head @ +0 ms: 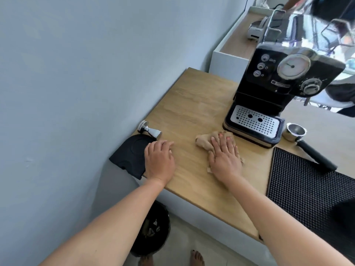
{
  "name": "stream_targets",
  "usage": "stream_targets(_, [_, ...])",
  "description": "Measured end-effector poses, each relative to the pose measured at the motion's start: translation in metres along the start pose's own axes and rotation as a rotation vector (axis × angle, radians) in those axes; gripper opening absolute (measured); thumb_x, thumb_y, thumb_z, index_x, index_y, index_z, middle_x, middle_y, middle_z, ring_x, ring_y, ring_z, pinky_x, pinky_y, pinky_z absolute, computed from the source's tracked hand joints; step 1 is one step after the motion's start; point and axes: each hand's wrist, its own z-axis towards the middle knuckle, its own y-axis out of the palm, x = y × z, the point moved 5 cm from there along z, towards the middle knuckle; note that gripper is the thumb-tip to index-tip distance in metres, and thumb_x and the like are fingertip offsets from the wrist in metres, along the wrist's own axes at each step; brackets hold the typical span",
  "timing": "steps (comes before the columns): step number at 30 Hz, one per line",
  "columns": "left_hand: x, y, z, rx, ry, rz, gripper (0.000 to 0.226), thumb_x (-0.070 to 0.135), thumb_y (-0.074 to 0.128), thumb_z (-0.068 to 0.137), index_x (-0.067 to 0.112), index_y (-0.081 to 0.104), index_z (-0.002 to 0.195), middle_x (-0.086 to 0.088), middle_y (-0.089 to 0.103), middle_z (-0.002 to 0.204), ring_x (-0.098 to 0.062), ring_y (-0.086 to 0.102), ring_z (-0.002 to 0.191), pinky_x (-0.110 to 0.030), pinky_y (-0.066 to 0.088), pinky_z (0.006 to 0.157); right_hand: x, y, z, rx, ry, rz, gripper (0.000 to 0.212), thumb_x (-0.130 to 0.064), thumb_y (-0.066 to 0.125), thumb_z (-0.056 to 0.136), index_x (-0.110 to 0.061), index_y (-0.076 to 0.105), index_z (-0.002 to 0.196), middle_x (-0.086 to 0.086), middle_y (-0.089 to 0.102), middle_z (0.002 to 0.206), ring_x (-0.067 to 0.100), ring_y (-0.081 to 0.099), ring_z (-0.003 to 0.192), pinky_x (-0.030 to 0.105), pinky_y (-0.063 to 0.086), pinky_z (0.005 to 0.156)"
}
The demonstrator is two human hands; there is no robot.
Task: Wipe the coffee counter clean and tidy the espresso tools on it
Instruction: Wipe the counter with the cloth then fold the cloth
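Note:
My right hand (pixel 224 156) presses flat on a beige cloth (pixel 203 141) on the wooden counter (pixel 192 104), just in front of the black espresso machine (pixel 278 89). My left hand (pixel 160 160) rests palm down on the counter, its edge over a black tamping mat (pixel 128 154) that hangs past the counter's left corner. A steel tamper (pixel 148 129) lies on its side behind the mat. A portafilter (pixel 305 143) with a black handle lies to the right of the machine.
A black ridged bar mat (pixel 307 192) covers the counter's right front. A grey wall runs along the left. Below the counter stand a dark waste bin (pixel 151 229) and bare feet on the floor. A higher shelf with an appliance sits behind.

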Motion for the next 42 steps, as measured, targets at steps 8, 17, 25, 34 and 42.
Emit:
stream_targets(8, [-0.025, -0.016, 0.016, 0.280, -0.450, -0.071, 0.035, 0.004, 0.064, 0.080, 0.008, 0.057, 0.114, -0.015, 0.057, 0.119, -0.037, 0.051, 0.112, -0.046, 0.042, 0.094, -0.093, 0.015, 0.011, -0.041, -0.387, -0.027, 0.059, -0.046, 0.021, 0.104, -0.029, 0.008, 0.159, -0.002, -0.004, 0.167, 0.021, -0.007, 0.154, 0.043, -0.004, 0.124])
stream_targets(17, [-0.041, 0.009, 0.025, 0.022, -0.614, 0.187, 0.048, 0.024, 0.044, 0.097, 0.013, 0.043, 0.144, -0.011, 0.038, 0.150, -0.034, 0.027, 0.141, -0.049, 0.016, 0.119, -0.051, -0.013, 0.136, 0.060, -0.072, 0.079, 0.059, -0.043, 0.019, 0.104, -0.023, 0.012, 0.159, 0.004, 0.000, 0.168, 0.026, -0.004, 0.154, 0.045, -0.003, 0.124])
stream_targets(25, [-0.041, 0.015, 0.033, 0.023, -0.645, 0.227, 0.052, 0.022, 0.045, 0.091, 0.013, 0.047, 0.142, -0.013, 0.041, 0.148, -0.037, 0.028, 0.141, -0.051, 0.016, 0.119, -0.157, -0.011, 0.196, -0.022, -0.203, 0.070, 0.060, -0.043, 0.020, 0.103, -0.026, 0.010, 0.159, 0.002, -0.002, 0.168, 0.026, -0.005, 0.154, 0.046, -0.004, 0.123])
stream_targets(34, [-0.041, 0.015, 0.032, -0.019, -0.665, 0.237, 0.053, 0.023, 0.043, 0.092, 0.014, 0.043, 0.145, -0.011, 0.037, 0.150, -0.036, 0.024, 0.143, -0.051, 0.013, 0.119, -0.096, -0.011, 0.158, 0.007, -0.433, -0.039, 0.056, -0.049, 0.014, 0.104, -0.034, 0.006, 0.158, -0.003, -0.006, 0.165, 0.022, -0.009, 0.153, 0.043, 0.000, 0.124])
stream_targets(42, [-0.043, 0.017, 0.030, -0.039, -0.666, 0.241, 0.056, 0.024, 0.040, 0.091, 0.016, 0.041, 0.145, -0.011, 0.035, 0.151, -0.036, 0.021, 0.144, -0.051, 0.011, 0.119, -0.128, -0.019, 0.226, -0.029, -0.138, 0.001, 0.059, -0.048, 0.015, 0.102, -0.033, 0.004, 0.158, 0.003, -0.006, 0.167, 0.029, -0.007, 0.153, 0.049, -0.004, 0.122])
